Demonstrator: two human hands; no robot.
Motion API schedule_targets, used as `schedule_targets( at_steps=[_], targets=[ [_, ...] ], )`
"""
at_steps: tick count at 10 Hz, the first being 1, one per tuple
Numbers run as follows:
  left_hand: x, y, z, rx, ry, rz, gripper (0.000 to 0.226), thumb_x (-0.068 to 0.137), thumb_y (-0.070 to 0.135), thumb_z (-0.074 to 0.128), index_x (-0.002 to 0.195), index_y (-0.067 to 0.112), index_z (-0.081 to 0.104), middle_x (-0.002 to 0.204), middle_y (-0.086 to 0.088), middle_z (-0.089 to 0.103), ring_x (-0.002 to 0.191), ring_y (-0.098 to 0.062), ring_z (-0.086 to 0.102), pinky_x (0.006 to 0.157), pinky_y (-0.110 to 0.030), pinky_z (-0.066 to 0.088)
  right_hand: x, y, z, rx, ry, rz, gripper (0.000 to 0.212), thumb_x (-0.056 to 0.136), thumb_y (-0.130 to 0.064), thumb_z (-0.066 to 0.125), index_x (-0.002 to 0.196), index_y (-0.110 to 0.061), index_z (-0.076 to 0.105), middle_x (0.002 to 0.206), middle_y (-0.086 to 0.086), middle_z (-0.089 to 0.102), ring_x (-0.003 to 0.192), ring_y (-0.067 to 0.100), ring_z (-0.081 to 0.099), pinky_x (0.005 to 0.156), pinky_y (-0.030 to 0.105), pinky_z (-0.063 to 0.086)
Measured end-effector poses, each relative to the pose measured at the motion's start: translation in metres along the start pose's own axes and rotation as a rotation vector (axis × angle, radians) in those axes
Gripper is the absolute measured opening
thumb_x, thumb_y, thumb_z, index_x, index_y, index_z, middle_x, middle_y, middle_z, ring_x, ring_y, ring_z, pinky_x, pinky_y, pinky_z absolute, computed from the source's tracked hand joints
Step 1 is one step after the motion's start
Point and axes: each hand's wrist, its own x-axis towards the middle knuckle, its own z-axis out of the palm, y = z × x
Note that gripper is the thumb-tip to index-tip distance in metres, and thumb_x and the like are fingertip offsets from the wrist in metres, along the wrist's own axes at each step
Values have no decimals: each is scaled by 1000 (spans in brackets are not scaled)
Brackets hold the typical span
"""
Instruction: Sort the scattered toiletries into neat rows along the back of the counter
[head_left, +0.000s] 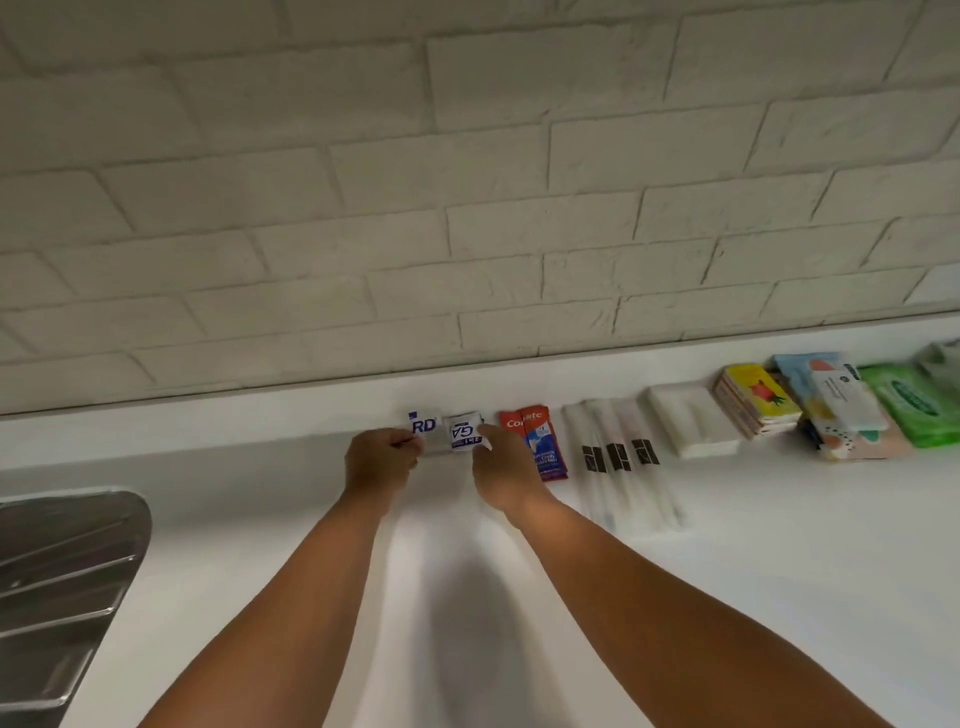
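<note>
Two small white-and-blue sachets lie side by side near the back of the white counter (675, 571). My left hand (378, 461) pinches the left sachet (423, 425), the one marked "RD". My right hand (501, 470) pinches the right sachet (464, 435). A row runs to their right: red toothpaste sachets (537, 441), wrapped toothbrushes (621, 457), a white packet (693, 418), a yellow tissue pack (758, 397), patterned wipe packs (839, 405) and a green wipes pack (917, 402).
A white brick wall (467, 182) rises behind the counter's back edge. A steel sink drainboard (57, 582) is set into the counter at the lower left.
</note>
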Motion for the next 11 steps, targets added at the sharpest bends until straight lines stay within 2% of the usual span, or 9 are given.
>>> schedule_targets(
  at_steps=[1, 2, 3, 4, 5, 7, 9, 10, 11],
  targets=[
    [21, -14, 4, 80, -38, -15, 12, 78, 14, 78, 88, 8, 79, 65, -12, 71, 56, -24, 62, 65, -42, 56, 8, 0, 6, -61, -42, 24, 44, 98, -9, 39, 142, -11, 43, 139, 12, 51, 117, 26, 56, 87, 29, 46],
    [37, -30, 10, 206, -38, 18, 24, 71, 34, 73, 85, 15, 80, 71, -14, 73, 73, -37, 71, 70, -41, 58, 12, 2, 11, -70, -71, 50, 48, 98, -5, 37, 146, -11, 37, 144, 11, 46, 117, 24, 54, 94, 32, 47],
    [35, -28, 12, 281, -46, 20, 32, 70, 41, 69, 86, 16, 80, 75, -13, 74, 79, -36, 72, 71, -37, 59, 14, 3, 11, -122, -75, 42, 43, 97, -4, 39, 140, -5, 43, 140, 14, 48, 121, 27, 51, 102, 35, 47],
    [36, -20, 11, 367, -45, 35, 23, 81, 36, 73, 92, 17, 81, 80, -11, 76, 81, -31, 72, 74, -31, 57, 16, 0, 13, -103, -76, 65, 38, 96, -7, 42, 133, -9, 48, 126, 8, 55, 106, 21, 55, 92, 31, 51],
    [39, -13, 11, 415, -27, 63, 24, 86, 34, 70, 102, 19, 79, 92, -10, 77, 88, -29, 71, 76, -28, 53, 21, -1, 15, -90, -64, 68, 32, 95, -13, 46, 126, -12, 51, 121, 7, 59, 101, 20, 57, 91, 37, 54],
    [40, -14, 17, 484, 14, 86, 24, 89, 31, 68, 107, 20, 78, 103, -9, 76, 99, -30, 68, 80, -28, 49, 23, 1, 16, -95, -65, 79, 35, 97, -9, 43, 132, -9, 49, 125, 9, 58, 95, 16, 52, 89, 32, 52],
    [37, -17, 18, 489, 33, 122, 22, 89, 28, 68, 106, 17, 78, 104, -10, 75, 102, -31, 67, 81, -28, 47, 22, 0, 15, -127, -100, 82, 44, 98, -11, 42, 141, -9, 39, 138, 9, 49, 117, 23, 52, 96, 33, 48],
    [30, -18, 16, 455, 75, 154, 21, 89, 24, 68, 105, 13, 76, 105, -11, 74, 103, -32, 66, 83, -30, 47, 12, -2, 9, -106, -118, 74, 51, 100, -18, 44, 149, -13, 32, 148, 7, 42, 128, 24, 47, 87, 27, 44],
    [14, -13, 22, 410, 128, 267, 17, 90, 19, 66, 102, 11, 74, 102, -11, 74, 99, -31, 66, 83, -33, 48, 2, 0, 2, -53, -92, 37, 54, 99, -26, 47, 151, -18, 31, 153, 4, 38, 135, 23, 43, 87, 24, 40]
  ],
)
